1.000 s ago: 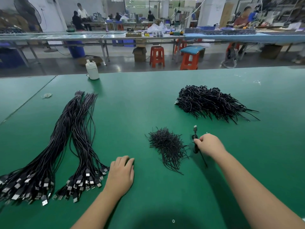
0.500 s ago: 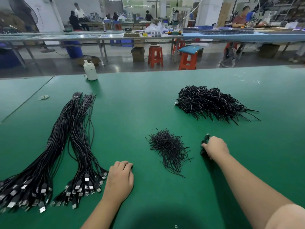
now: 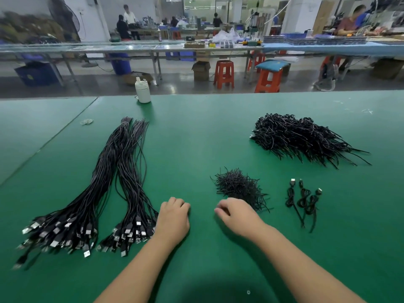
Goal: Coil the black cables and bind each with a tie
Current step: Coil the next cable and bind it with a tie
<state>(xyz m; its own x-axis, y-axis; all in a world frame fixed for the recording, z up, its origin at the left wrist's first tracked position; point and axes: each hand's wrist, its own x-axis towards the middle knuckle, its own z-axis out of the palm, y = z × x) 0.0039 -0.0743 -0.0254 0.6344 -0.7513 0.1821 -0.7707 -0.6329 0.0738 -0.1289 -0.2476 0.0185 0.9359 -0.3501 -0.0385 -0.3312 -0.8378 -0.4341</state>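
Note:
Two long bundles of straight black USB cables (image 3: 122,162) lie on the left of the green mat (image 3: 196,138), plugs toward me. My left hand (image 3: 173,219) rests on the mat beside the nearer bundle's plugs, fingers loosely curled, holding nothing. A small heap of black ties (image 3: 237,186) lies in the middle. My right hand (image 3: 238,215) hovers just in front of that heap, fingers loosely curled, nothing visible in them. Three coiled, tied cables (image 3: 303,200) lie to the right. A big pile of bound cables (image 3: 303,138) sits at the back right.
A white bottle (image 3: 142,91) stands at the mat's far edge. A rubber band (image 3: 87,121) lies at the back left. Beyond the table are red stools (image 3: 223,73), other workbenches and people at work.
My right hand put down the coiled cable at the right and moved left to the front of the tie heap. My left hand stayed by the plugs, its fingers curling in more.

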